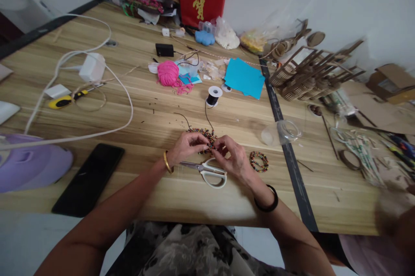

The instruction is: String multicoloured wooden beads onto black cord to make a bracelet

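Observation:
My left hand and my right hand meet over a heap of small multicoloured beads. On each hand thumb and finger are pinched together at the beads, and what lies between the fingertips is too small to make out. A thin black cord runs from a white spool down into the heap; another cord end sticks out at its left. White-handled scissors lie just below my hands, blades pointing left. A finished-looking beaded bracelet rests right of my right hand.
A black phone and purple object lie left, near a white cable and yellow cutter. Beyond are pink yarn, blue sheets and a clear cup. Wooden models stand right; another person sits lower right.

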{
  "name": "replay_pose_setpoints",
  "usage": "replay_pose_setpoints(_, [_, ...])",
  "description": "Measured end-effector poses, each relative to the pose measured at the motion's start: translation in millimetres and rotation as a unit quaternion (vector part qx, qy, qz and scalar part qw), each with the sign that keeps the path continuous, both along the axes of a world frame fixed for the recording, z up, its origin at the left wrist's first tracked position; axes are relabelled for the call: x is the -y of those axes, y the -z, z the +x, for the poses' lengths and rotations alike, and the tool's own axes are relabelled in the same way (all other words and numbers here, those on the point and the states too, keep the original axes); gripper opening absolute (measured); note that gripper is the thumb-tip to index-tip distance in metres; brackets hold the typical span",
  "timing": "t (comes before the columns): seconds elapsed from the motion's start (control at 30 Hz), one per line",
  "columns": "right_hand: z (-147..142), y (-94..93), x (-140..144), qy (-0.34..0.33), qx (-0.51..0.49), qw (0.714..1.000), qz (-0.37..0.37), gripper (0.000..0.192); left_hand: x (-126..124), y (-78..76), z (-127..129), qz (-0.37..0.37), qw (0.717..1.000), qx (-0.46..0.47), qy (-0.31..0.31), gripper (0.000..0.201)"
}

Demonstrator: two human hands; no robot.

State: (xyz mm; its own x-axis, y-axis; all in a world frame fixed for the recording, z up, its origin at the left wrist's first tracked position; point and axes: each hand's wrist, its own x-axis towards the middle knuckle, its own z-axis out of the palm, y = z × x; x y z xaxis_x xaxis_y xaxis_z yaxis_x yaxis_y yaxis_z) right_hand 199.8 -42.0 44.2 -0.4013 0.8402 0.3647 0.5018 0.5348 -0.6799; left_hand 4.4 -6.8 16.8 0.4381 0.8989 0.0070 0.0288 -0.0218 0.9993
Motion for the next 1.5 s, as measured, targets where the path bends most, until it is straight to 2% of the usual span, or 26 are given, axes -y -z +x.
replay_pose_setpoints(0.4, [-0.1, -0.1, -0.4, 0.0, 0.006, 1.0, 0.002, 0.007, 1.1, -2.3, 0.6, 0.009, 1.0, 0.017, -0.005, 0.021])
replay_pose_setpoints(0.9, [0.2, 1.5, -1.4, 0.004, -0.015, 1.0, -0.013, 0.01, 1.4, -2.6, -0.5, 0.008, 1.0, -0.011, 0.005, 0.02])
replay_pose_setpoints(1.17, [1.5, 0.3, -0.8, -0.018, -0.01, 0.999, -0.035, 0.015, 1.0, -1.3, 0.3, 0.007, 1.0, -0.01, 0.012, 0.017])
replay_pose_setpoints(1.5, [1.9, -4.3, -1.6, -0.041, 0.013, 0.999, -0.03, 0.01, 2.6, -1.1, 2.5, -0.008, 1.0, -0.005, 0.028, 0.018])
